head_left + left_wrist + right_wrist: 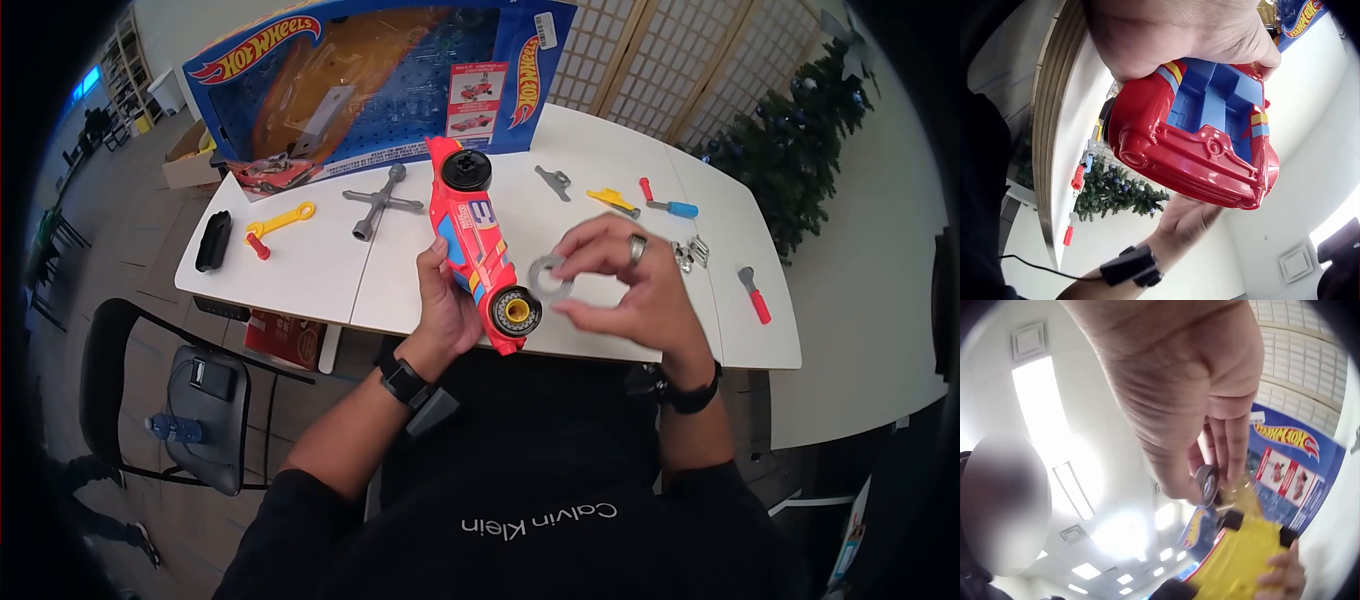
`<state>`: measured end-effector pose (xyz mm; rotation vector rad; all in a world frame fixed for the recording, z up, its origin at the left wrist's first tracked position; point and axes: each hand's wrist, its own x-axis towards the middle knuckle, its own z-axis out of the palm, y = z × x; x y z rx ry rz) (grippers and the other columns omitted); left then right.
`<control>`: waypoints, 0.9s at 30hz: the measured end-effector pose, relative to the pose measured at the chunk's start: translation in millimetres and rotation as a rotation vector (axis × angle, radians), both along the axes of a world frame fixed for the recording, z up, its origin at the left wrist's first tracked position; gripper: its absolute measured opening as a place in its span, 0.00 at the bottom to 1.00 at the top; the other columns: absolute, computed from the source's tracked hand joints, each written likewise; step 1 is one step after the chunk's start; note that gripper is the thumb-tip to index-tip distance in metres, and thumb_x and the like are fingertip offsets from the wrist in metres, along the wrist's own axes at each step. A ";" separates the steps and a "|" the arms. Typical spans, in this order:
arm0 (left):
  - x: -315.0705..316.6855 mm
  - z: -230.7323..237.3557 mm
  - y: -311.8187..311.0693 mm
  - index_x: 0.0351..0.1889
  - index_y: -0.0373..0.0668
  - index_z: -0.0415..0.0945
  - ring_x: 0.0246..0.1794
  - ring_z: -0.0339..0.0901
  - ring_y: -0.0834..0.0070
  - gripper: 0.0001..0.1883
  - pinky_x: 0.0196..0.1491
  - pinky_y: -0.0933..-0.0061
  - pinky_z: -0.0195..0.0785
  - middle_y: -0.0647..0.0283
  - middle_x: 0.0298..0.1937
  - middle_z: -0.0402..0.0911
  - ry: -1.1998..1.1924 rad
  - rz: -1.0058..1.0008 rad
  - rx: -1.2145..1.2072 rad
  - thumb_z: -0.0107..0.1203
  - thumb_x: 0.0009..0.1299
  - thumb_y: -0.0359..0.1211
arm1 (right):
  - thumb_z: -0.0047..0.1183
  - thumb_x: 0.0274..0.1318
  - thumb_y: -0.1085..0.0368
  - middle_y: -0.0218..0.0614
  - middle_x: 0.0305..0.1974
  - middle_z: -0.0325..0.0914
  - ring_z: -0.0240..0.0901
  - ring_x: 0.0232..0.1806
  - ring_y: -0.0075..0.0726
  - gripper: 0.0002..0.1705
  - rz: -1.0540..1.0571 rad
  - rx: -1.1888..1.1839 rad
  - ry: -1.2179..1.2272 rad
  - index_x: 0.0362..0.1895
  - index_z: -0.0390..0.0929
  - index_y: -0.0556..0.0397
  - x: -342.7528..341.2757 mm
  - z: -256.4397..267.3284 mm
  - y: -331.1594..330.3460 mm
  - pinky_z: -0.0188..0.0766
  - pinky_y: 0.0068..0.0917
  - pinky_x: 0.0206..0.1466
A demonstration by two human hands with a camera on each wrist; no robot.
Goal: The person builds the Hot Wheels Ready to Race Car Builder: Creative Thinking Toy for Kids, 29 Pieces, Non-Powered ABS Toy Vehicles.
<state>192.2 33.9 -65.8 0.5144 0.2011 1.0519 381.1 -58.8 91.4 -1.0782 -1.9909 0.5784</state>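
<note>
Fingers (590, 240) of the right hand (640, 290) pinch a grey ring (537, 282) just beside a wheel (517, 311) of the red toy car (478, 235); from our angle, we cannot tell whether ring and wheel touch. We see the left hand (447, 308) gripping the car above the white table (385, 285).

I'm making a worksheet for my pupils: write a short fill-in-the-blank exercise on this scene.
1. The left hand holds a toy car whose underside is ____.
2. The right hand pinches a ring whose color is ____.
3. The box on the table bears the name ____.

Missing words: yellow; gray; Hot Wheels.
</note>
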 end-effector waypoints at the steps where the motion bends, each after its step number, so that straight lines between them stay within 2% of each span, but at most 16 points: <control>1: 0.1 1.9 -0.8 0.73 0.37 0.65 0.49 0.83 0.66 0.49 0.54 0.60 0.81 0.58 0.55 0.81 0.024 0.012 0.003 0.52 0.69 0.69 | 0.75 0.45 0.71 0.39 0.47 0.83 0.85 0.50 0.39 0.19 0.013 0.098 -0.070 0.46 0.89 0.52 -5.5 -5.7 -7.8 0.81 0.35 0.57; 3: 0.1 0.2 -1.8 0.71 0.36 0.68 0.50 0.84 0.65 0.48 0.54 0.63 0.81 0.56 0.55 0.82 0.023 -0.015 0.011 0.51 0.69 0.69 | 0.75 0.43 0.72 0.36 0.47 0.81 0.84 0.48 0.38 0.24 0.001 0.134 -0.130 0.49 0.88 0.53 -17.5 -8.9 -18.4 0.80 0.31 0.54; 6: 1.2 2.8 -1.3 0.72 0.36 0.67 0.50 0.83 0.65 0.48 0.55 0.62 0.80 0.56 0.54 0.82 0.058 -0.001 0.012 0.51 0.69 0.68 | 0.74 0.45 0.70 0.36 0.46 0.79 0.81 0.48 0.39 0.27 -0.107 0.119 -0.189 0.54 0.87 0.52 -28.6 -14.8 -26.6 0.78 0.31 0.53; 9: 3.5 -2.2 0.5 0.72 0.36 0.68 0.50 0.83 0.63 0.47 0.55 0.61 0.79 0.57 0.55 0.82 0.067 0.055 0.030 0.51 0.70 0.67 | 0.72 0.47 0.70 0.36 0.45 0.77 0.79 0.49 0.38 0.29 -0.088 0.116 -0.192 0.58 0.86 0.52 -28.6 -23.5 -29.9 0.77 0.34 0.54; 10: 3.5 -4.2 1.6 0.72 0.36 0.68 0.50 0.83 0.63 0.47 0.56 0.61 0.79 0.57 0.54 0.82 0.061 0.055 0.018 0.50 0.70 0.67 | 0.66 0.55 0.69 0.40 0.49 0.78 0.80 0.50 0.43 0.27 -0.085 0.105 -0.199 0.62 0.84 0.51 -29.1 -23.2 -32.7 0.79 0.36 0.56; 11: 3.6 -2.1 0.6 0.72 0.36 0.68 0.50 0.82 0.62 0.47 0.56 0.61 0.78 0.57 0.54 0.82 0.054 0.055 0.004 0.50 0.70 0.67 | 0.66 0.55 0.69 0.40 0.49 0.78 0.80 0.50 0.43 0.27 -0.086 0.113 -0.201 0.62 0.84 0.51 -29.3 -26.9 -34.3 0.79 0.36 0.56; 13: 3.2 1.1 -0.1 0.70 0.36 0.70 0.51 0.83 0.64 0.45 0.57 0.62 0.78 0.58 0.53 0.83 0.043 0.061 0.005 0.51 0.70 0.67 | 0.61 0.59 0.72 0.41 0.59 0.80 0.81 0.58 0.47 0.26 -0.092 0.123 -0.119 0.64 0.83 0.50 -28.5 -42.3 -31.4 0.79 0.36 0.60; 14: 2.8 3.7 -0.9 0.68 0.37 0.71 0.52 0.83 0.66 0.43 0.58 0.64 0.78 0.58 0.53 0.83 0.029 0.042 -0.019 0.52 0.71 0.66 | 0.61 0.59 0.72 0.41 0.59 0.80 0.81 0.58 0.47 0.26 -0.091 0.127 -0.121 0.64 0.83 0.50 -27.6 -50.5 -27.7 0.79 0.36 0.60; 16: 1.9 5.7 -1.7 0.66 0.38 0.73 0.52 0.83 0.67 0.42 0.58 0.65 0.78 0.59 0.52 0.84 0.015 0.022 -0.046 0.53 0.71 0.65 | 0.58 0.63 0.73 0.40 0.68 0.77 0.78 0.65 0.49 0.26 -0.093 0.345 -0.278 0.65 0.82 0.48 -26.5 -64.8 -22.9 0.77 0.38 0.65; 19: 0.8 5.3 -1.0 0.62 0.40 0.75 0.54 0.84 0.69 0.37 0.60 0.66 0.78 0.59 0.52 0.84 0.030 0.025 -0.006 0.54 0.72 0.63 | 0.59 0.63 0.71 0.41 0.70 0.76 0.77 0.67 0.51 0.27 -0.155 0.461 -0.424 0.67 0.81 0.47 -23.6 -65.6 -23.6 0.75 0.39 0.67; 21: 0.5 4.8 -0.4 0.64 0.44 0.71 0.57 0.83 0.68 0.33 0.66 0.59 0.75 0.60 0.56 0.84 0.020 0.009 0.001 0.54 0.74 0.61 | 0.59 0.63 0.70 0.41 0.69 0.77 0.77 0.67 0.51 0.26 -0.233 0.442 -0.417 0.67 0.81 0.48 -31.9 -59.3 -31.0 0.75 0.40 0.67; 22: 1.0 4.8 -0.7 0.64 0.44 0.71 0.57 0.83 0.68 0.33 0.66 0.59 0.75 0.60 0.56 0.84 0.021 0.008 0.001 0.54 0.74 0.61 | 0.59 0.63 0.69 0.42 0.68 0.77 0.77 0.67 0.51 0.26 -0.312 0.424 -0.409 0.67 0.81 0.48 -36.1 -57.6 -34.6 0.74 0.41 0.68; 26: 5.2 7.9 -2.0 0.65 0.45 0.70 0.58 0.83 0.68 0.32 0.67 0.58 0.74 0.59 0.58 0.83 0.041 0.071 0.002 0.57 0.74 0.58 | 0.61 0.64 0.68 0.45 0.66 0.78 0.78 0.65 0.52 0.26 -0.389 0.449 -0.412 0.66 0.81 0.51 -37.9 -73.0 -33.7 0.76 0.40 0.65; 27: 5.5 7.3 -2.8 0.65 0.45 0.69 0.59 0.83 0.68 0.32 0.67 0.58 0.75 0.59 0.59 0.83 0.048 0.086 0.002 0.58 0.74 0.57 | 0.61 0.64 0.68 0.46 0.64 0.79 0.80 0.63 0.52 0.25 -0.402 0.402 -0.314 0.66 0.81 0.52 -37.6 -77.7 -32.7 0.77 0.39 0.63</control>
